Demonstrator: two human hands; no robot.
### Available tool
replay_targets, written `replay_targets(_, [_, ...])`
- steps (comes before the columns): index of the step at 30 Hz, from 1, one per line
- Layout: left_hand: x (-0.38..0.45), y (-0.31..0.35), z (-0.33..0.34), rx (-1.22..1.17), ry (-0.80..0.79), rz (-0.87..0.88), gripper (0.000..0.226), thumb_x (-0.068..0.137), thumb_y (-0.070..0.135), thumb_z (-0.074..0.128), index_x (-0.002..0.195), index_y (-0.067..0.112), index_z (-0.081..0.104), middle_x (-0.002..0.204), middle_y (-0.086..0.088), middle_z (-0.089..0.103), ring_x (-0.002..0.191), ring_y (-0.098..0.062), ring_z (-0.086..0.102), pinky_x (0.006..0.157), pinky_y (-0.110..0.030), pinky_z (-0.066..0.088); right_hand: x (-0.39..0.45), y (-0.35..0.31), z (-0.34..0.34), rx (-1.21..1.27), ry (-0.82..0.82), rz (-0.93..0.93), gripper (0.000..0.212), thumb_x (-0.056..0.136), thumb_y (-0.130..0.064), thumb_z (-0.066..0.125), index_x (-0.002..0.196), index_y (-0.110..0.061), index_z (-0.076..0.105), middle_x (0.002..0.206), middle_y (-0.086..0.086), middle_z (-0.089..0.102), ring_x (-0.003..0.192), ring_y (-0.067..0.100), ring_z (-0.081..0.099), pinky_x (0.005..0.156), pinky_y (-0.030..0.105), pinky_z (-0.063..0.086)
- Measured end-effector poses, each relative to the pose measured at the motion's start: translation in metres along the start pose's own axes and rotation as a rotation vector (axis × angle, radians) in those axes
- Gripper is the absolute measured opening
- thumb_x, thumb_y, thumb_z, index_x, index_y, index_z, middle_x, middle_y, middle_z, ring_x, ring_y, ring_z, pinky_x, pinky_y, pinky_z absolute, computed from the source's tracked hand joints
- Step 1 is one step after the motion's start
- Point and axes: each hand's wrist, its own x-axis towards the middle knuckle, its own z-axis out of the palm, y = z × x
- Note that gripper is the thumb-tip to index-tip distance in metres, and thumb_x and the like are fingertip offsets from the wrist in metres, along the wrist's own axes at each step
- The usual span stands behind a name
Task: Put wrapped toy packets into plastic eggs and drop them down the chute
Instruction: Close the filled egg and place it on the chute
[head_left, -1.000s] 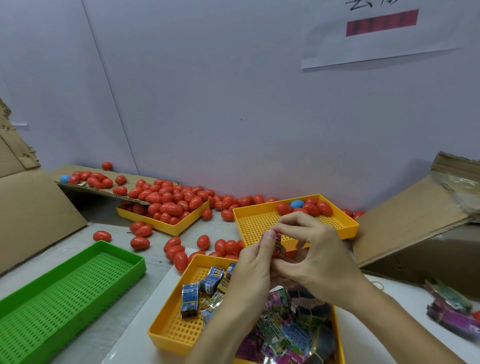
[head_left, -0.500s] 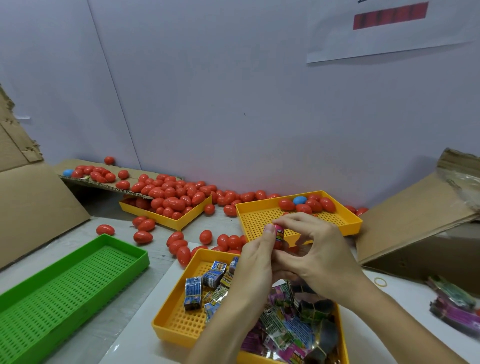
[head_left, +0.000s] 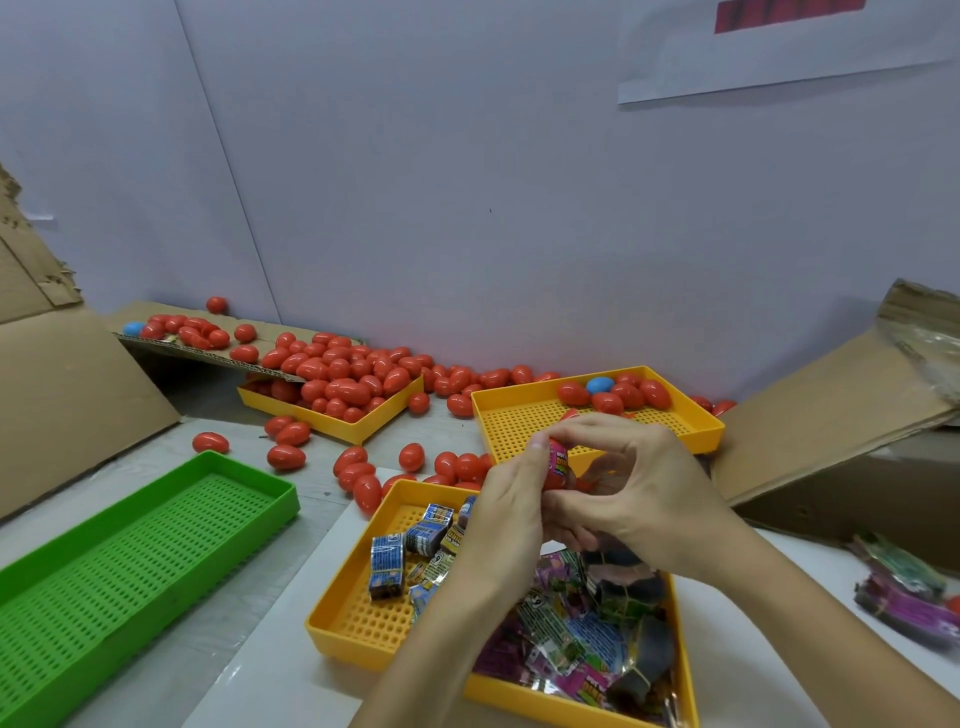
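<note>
Above the near yellow tray (head_left: 343, 618), the left hand (head_left: 506, 512) and right hand (head_left: 631, 491) meet, fingers curled closed around a pink wrapped packet (head_left: 557, 458) and a red plastic egg (head_left: 555, 482), of which only a sliver shows; which hand bears the egg cannot be told, nor whether its halves are apart; the packet stands between the left thumb and the right forefinger, partly sunk into the shell. The packet is judged light, crinkly and slippery, best pinched by its folded ends; the egg is judged a stiff, smooth, thin shell, best cupped around its belly and pressed along its axis to snap shut. Below lie loose packets (head_left: 550, 644) and small blue boxes (head_left: 387, 566) in the near tray; beyond, a second yellow tray (head_left: 519, 415) holds red eggs and one blue egg (head_left: 600, 385); a green tray (head_left: 130, 545) sits left; a cardboard ramp (head_left: 171, 345), presumably the chute, carries further eggs into a third yellow tray (head_left: 363, 434).
</note>
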Motion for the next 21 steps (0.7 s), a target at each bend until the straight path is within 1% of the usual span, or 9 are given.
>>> replay_targets(1, [-0.0001,0.0004,-0.0007,0.015,-0.015,0.002,0.041,0.103,0.044,0.033,0.094,0.02,0.066,0.062,-0.011,0.066,0.056,-0.024,0.064,0.056,-0.029,0.056,0.0,0.0003,-0.0013,0.01,-0.013,0.006,0.038,0.077,-0.016,0.084,0.11,-0.03,0.072,0.107,-0.019,0.068,0.085,0.004,0.068,0.068,0.02,0.056])
replay_targets(3, [-0.0006,0.0019,-0.0014,0.012,-0.04,0.0,0.044,0.102,0.045,0.035,0.091,0.023,0.07,0.064,-0.012,0.067,0.057,-0.024,0.064,0.058,-0.031,0.056,0.0,0.0001,-0.0032,0.039,-0.03,0.013,0.038,0.077,-0.016,0.083,0.109,-0.033,0.072,0.109,-0.017,0.068,0.085,0.009,0.07,0.069,0.025,0.059])
replay_targets(5, [-0.0008,0.0033,-0.0009,-0.038,-0.045,-0.011,0.049,0.099,0.049,0.037,0.082,0.025,0.077,0.068,-0.012,0.069,0.06,-0.025,0.065,0.062,-0.035,0.056,0.0,-0.0008,-0.0033,0.042,-0.016,0.017,0.042,0.077,-0.018,0.083,0.108,-0.042,0.068,0.11,-0.02,0.068,0.089,0.008,0.07,0.073,0.026,0.059])
replay_targets(8, [0.0,0.0011,0.002,-0.101,-0.023,-0.004,0.045,0.097,0.052,0.043,0.08,0.029,0.078,0.071,-0.006,0.072,0.065,-0.024,0.065,0.064,-0.037,0.055,0.0001,-0.0011,-0.0006,0.023,0.03,0.019,0.045,0.076,-0.019,0.084,0.108,-0.046,0.066,0.107,-0.021,0.069,0.098,0.006,0.068,0.078,0.03,0.059])
replay_targets(10, [0.0011,-0.0009,0.0027,-0.13,-0.001,-0.011,0.042,0.094,0.051,0.049,0.079,0.026,0.078,0.067,-0.007,0.07,0.061,-0.023,0.065,0.06,-0.034,0.055,0.0007,-0.0007,0.0,-0.005,0.054,0.015,0.046,0.077,-0.02,0.084,0.108,-0.047,0.065,0.106,-0.025,0.069,0.102,0.001,0.066,0.08,0.026,0.058])
replay_targets(12, [0.0017,-0.0019,0.0,-0.136,-0.006,-0.011,0.045,0.095,0.048,0.047,0.079,0.018,0.077,0.065,-0.012,0.068,0.06,-0.024,0.064,0.059,-0.032,0.056,0.0008,0.0004,-0.0012,0.039,0.047,0.034,0.045,0.077,-0.019,0.084,0.109,-0.045,0.065,0.106,-0.023,0.07,0.103,0.001,0.066,0.082,0.024,0.058])
replay_targets(15, [0.0009,0.0006,-0.0049,-0.072,-0.06,0.004,0.049,0.101,0.044,0.04,0.098,0.005,0.068,0.065,-0.015,0.068,0.061,-0.024,0.066,0.061,-0.028,0.055,-0.0003,0.0007,-0.0031,0.1,0.017,0.052,0.042,0.077,-0.021,0.082,0.108,-0.044,0.066,0.105,-0.017,0.072,0.102,0.003,0.068,0.079,0.019,0.057])
replay_targets(17, [0.0007,0.0011,-0.0057,-0.048,-0.066,0.004,0.05,0.1,0.045,0.039,0.103,0.001,0.063,0.064,-0.014,0.068,0.061,-0.024,0.066,0.061,-0.028,0.055,-0.0003,-0.0006,-0.0031,0.12,0.012,0.054,0.038,0.078,-0.022,0.081,0.106,-0.044,0.067,0.104,-0.014,0.073,0.101,0.004,0.069,0.076,0.018,0.057])
replay_targets(21, [0.0,0.0039,0.0,-0.131,-0.003,-0.007,0.05,0.096,0.046,0.044,0.092,0.003,0.068,0.065,-0.016,0.068,0.059,-0.026,0.065,0.06,-0.032,0.055,0.0009,-0.004,-0.0013,0.154,0.038,0.05,0.032,0.071,-0.039,0.079,0.1,-0.046,0.069,0.102,-0.014,0.073,0.099,0.009,0.069,0.077,0.024,0.059])
